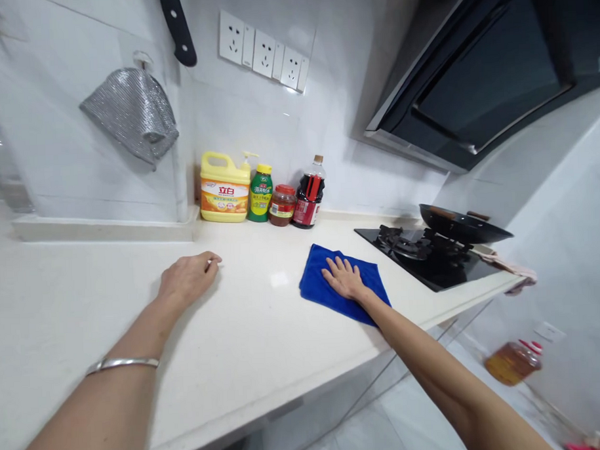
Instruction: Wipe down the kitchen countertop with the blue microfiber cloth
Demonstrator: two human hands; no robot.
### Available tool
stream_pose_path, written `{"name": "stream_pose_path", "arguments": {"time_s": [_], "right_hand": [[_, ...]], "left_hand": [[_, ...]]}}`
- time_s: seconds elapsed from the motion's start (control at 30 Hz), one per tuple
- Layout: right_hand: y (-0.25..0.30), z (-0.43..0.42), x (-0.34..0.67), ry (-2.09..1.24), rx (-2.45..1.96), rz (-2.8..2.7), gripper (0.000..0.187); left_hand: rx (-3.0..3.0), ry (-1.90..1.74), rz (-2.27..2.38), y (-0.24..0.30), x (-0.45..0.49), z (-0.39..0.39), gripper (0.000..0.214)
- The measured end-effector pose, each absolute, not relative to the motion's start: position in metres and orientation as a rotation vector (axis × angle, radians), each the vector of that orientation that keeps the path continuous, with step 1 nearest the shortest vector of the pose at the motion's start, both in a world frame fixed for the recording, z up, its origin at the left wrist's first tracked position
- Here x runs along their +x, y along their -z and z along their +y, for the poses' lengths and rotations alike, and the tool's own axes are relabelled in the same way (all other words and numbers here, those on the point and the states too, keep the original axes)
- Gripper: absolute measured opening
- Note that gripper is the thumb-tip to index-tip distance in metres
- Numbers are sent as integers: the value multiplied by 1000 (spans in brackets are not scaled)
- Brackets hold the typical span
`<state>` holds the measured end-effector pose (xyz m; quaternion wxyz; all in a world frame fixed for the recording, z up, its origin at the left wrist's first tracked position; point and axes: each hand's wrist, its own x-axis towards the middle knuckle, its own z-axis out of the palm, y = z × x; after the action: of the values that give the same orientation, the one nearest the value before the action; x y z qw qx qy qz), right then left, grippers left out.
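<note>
My right hand (pixel 344 279) lies flat on a blue cloth (pixel 327 296), fingers spread and pressing on its upper middle. The cloth is spread on the white countertop (pixel 255 358), left of the hob, its near corner close to the front edge. To the left, my left hand (pixel 188 279) rests on the countertop with its fingers curled in and nothing visible in them. A silver bangle (pixel 122 364) circles that wrist.
Against the wall stand a yellow detergent jug (pixel 225 191), a green bottle (pixel 260 195), a red-lidded jar (pixel 282 206) and a dark sauce bottle (pixel 309 195). A wok (pixel 462 224) sits on the black gas hob (pixel 429 270) under a range hood (pixel 472 81). A grey mesh cloth (pixel 133 112) hangs left.
</note>
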<state>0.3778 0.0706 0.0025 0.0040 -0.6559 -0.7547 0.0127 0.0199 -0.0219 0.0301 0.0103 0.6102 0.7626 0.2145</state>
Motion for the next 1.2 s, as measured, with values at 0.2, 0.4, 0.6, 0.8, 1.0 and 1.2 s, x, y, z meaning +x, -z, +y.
{"name": "stream_pose_path", "arguments": {"time_s": [0.2,0.4,0.6,0.8,1.0,1.2], "right_hand": [[-5,9,356,-73,-1899,-2473,70],[-3,-42,301,-93,-1747,-2494,72],[-5,-70,238,-166,-1321,-2687,77],[-8,-73,227,-214,-1320,-2657,77],[-10,-75,248,-208,-1183,-2690,68],[-10,-52,309,-280,-972,-2695,60]], "left_hand": [[2432,-749,2043,-32,68,-37,41],[2643,-890,1630,-39,104,-53,45],[2538,-536,1612,-26,114,-45,59],[2366,-432,1529,-14,76,-35,66],[2375,-400,1692,-2,53,-26,68],[2421,-287,1837,4,59,-23,64]]}}
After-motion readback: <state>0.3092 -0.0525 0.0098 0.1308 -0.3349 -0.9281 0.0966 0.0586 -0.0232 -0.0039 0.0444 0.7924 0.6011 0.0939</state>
